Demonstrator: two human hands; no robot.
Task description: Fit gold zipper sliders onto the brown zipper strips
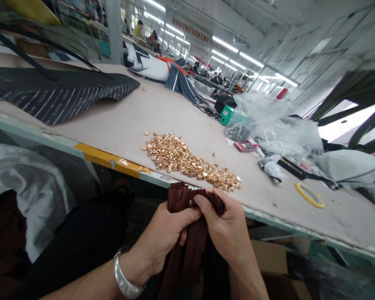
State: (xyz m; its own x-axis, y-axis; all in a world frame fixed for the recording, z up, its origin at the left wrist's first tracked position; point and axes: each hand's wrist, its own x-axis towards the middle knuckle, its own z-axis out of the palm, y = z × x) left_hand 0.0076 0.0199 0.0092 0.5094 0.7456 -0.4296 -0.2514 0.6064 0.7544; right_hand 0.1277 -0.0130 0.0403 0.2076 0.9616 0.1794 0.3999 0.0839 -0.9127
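Note:
A bundle of dark brown fabric strips (195,246), which look like zipper tapes, hangs down from both my hands at the table's front edge. My left hand (167,227) wears a silver bangle (125,273) at the wrist and is closed round the left part of the bundle, thumb on top. On the right part, my right hand (226,223) is closed too, its thumb pressing on the strips near their upper ends. Just beyond my hands lies a heap of small gold metal pieces (187,160), which look like zipper sliders. The lower ends of the strips run out of view.
Dark striped material (65,98) lies on the table (118,121) at the left. Clear plastic bags (278,125), a green box (226,115) and a yellow tape roll (309,196) are at the right. Below the table stands a cardboard box (268,256). People are far back.

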